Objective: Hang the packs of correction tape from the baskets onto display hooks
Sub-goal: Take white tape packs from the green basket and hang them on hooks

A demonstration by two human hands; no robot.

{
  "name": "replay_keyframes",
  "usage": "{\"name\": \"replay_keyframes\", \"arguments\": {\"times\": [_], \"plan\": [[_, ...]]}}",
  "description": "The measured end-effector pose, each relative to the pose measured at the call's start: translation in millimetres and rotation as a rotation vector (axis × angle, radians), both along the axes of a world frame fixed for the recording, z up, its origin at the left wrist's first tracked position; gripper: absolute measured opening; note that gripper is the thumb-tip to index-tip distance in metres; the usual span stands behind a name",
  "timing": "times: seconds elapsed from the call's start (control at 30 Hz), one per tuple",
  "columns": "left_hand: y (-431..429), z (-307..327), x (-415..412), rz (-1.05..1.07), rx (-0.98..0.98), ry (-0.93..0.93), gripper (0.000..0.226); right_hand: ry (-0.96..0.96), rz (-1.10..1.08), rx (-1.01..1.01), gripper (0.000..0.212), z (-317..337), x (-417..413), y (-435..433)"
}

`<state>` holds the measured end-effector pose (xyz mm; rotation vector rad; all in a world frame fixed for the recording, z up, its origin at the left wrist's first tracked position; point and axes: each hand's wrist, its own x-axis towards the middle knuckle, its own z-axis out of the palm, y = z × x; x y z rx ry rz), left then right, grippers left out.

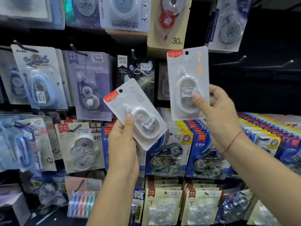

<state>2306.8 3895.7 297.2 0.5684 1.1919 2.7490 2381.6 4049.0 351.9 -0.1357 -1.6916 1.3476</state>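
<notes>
I see open dark room at upper right of the display wall, where two bare metal display hooks (241,60) jut out with nothing on them; everywhere else the wall is crowded with hanging packs. Another bare hook tip (133,52) shows between the two packs I am holding up, above a black pack (138,69) that hangs on the wall.

My left hand (122,144) is raised with the thumb on the front, grasping a white blister pack of correction tape with a red corner label (135,111); this pack is tilted, top leaning left, its hang hole free of any hook. My right hand (218,115) is higher, thumb pressed on the price sticker, gripping a second white correction tape pack of the same kind (188,82), held nearly upright in front of the wall. Its hole is also clear of a hook. A thin red string bracelet (232,141) circles the right wrist.

Below, rows of blue-carded tape packs (205,154) stand packed in dense lines running off to the right, with beige-carded packs (164,207) in front of them. I cannot tell what holds them.
</notes>
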Motion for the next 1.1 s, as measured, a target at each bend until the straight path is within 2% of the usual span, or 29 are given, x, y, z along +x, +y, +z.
{"name": "replay_keyframes", "arguments": {"times": [0.2,0.77,1.1], "plan": [[1,1,-1,0.015,0.022,-0.028,0.022,0.048,-0.022,-0.013,0.022,6,0,4],[2,-1,-10,0.066,0.046,-0.050,0.020,0.022,-0.057,-0.008,0.024,-3,-7,7],[0,-5,-24,0.092,0.026,-0.047,0.019,-0.141,-0.211,0.086,0.034,-15,-101,64]]}}
